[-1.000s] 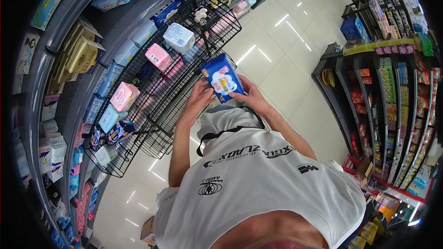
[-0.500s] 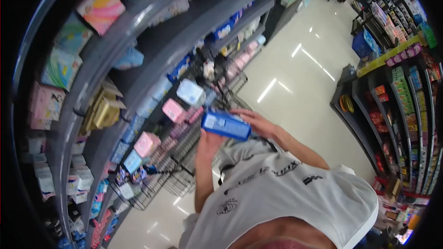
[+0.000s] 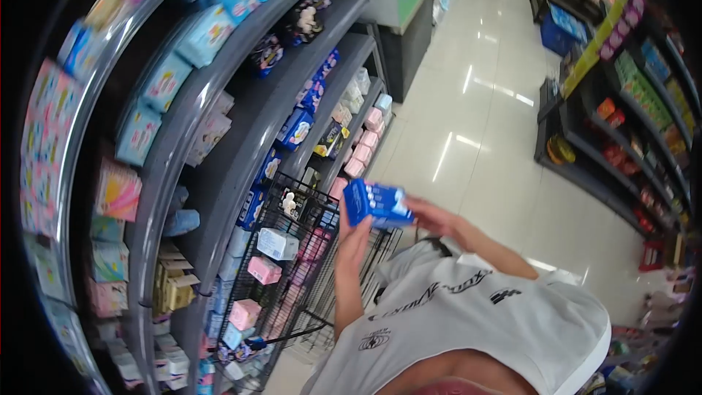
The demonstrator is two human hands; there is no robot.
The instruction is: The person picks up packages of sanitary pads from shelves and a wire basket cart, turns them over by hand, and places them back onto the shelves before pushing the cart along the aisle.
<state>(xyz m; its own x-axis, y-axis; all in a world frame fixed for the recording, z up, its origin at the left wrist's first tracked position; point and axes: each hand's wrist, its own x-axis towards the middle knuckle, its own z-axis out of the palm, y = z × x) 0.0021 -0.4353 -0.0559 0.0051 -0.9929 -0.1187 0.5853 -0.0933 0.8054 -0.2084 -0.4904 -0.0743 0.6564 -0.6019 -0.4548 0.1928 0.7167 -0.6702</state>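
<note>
A blue soft-looking pack (image 3: 378, 203) with white print is held up in front of my chest. My left hand (image 3: 355, 234) grips its left end, with the thumb along the lower side. At the right end, the fingers of my right hand (image 3: 433, 217) touch the same pack and are partly hidden behind it. Left of my hands stands a black wire cart or basket frame (image 3: 311, 208). Within or behind its mesh show a white pack (image 3: 278, 243), a pink pack (image 3: 264, 269) and another pink pack (image 3: 245, 313).
Grey shelves (image 3: 212, 73) with packaged goods curve along my left. Several blue packs (image 3: 296, 128) line a lower tier. A shiny tiled aisle (image 3: 446, 139) runs ahead, with another shelf unit (image 3: 585, 146) on the right and a blue bin (image 3: 561, 33) beyond it.
My view has swung, bringing more of the left shelf in. The blue pack has been tilted round in my hands and shows a different face. Both hands stay on it.
</note>
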